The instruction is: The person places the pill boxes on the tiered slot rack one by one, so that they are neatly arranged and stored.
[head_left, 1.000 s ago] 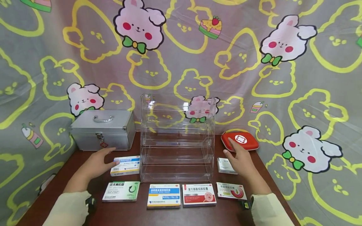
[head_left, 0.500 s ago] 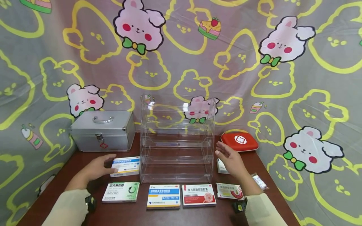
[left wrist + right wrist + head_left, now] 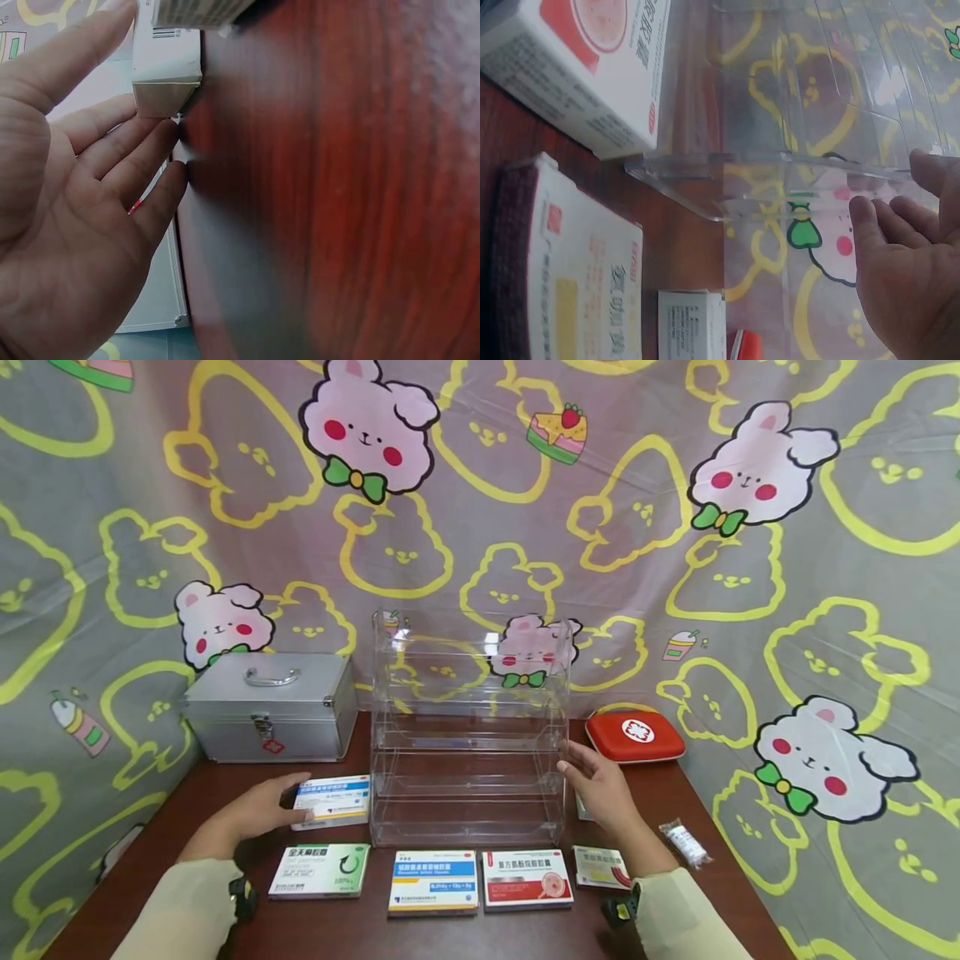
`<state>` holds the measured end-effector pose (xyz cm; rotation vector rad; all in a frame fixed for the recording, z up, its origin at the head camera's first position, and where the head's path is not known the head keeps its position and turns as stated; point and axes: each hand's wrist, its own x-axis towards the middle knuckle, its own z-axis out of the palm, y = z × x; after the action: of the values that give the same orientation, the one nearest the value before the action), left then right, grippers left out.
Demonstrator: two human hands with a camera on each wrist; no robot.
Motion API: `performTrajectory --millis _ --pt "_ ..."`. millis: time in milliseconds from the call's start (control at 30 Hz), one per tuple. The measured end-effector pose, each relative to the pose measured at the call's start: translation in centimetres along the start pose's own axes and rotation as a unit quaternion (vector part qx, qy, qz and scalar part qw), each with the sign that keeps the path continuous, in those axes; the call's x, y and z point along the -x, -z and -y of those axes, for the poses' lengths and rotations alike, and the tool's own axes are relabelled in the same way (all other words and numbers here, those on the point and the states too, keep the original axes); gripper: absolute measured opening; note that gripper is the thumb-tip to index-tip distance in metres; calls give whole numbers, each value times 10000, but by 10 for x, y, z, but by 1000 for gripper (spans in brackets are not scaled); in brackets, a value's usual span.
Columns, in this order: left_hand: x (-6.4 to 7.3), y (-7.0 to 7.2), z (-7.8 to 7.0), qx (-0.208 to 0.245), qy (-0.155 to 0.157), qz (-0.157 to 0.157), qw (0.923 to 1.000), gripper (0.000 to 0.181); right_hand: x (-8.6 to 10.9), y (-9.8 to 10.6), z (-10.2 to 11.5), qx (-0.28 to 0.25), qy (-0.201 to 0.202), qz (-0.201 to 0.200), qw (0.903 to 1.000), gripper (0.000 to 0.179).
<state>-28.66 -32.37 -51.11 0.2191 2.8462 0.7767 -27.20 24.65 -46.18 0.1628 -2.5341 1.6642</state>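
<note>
The rear blue-and-white box (image 3: 333,802) lies on the counter (image 3: 540,935) just left of the clear tiered rack (image 3: 471,748), its long axis running left to right, so 1 short end faces the left hand (image 3: 258,807) and the other points at the rack. That hand is the nearer of the 2: its thumb and fingers stand apart around the box's left end, the thumb toward the front; whether they press on it cannot be told. The right hand (image 3: 603,789) is across the rack, thumb and fingers apart at its right side edge, contact there equally unclear. Nearer the person lie a green-and-white box (image 3: 318,871) and a red-and-white box (image 3: 528,878).
</note>
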Motion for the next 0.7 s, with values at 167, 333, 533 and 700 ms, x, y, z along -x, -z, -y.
performTrajectory --millis 167,333,533,700 --pt "-1 -1 2 46 22 20 10000 95 2 -7 3 94 -65 -230 9997 50" --pt "0 1 2 -6 -2 -81 10000 95 2 -10 3 36 -260 -321 9991 49" --pt "2 0 2 58 -223 -423 9988 85 3 -10 2 -77 -220 -316 9992 49" --pt "6 -1 2 113 -136 -627 9979 84 1 -9 1 -115 -239 -316 9991 49"
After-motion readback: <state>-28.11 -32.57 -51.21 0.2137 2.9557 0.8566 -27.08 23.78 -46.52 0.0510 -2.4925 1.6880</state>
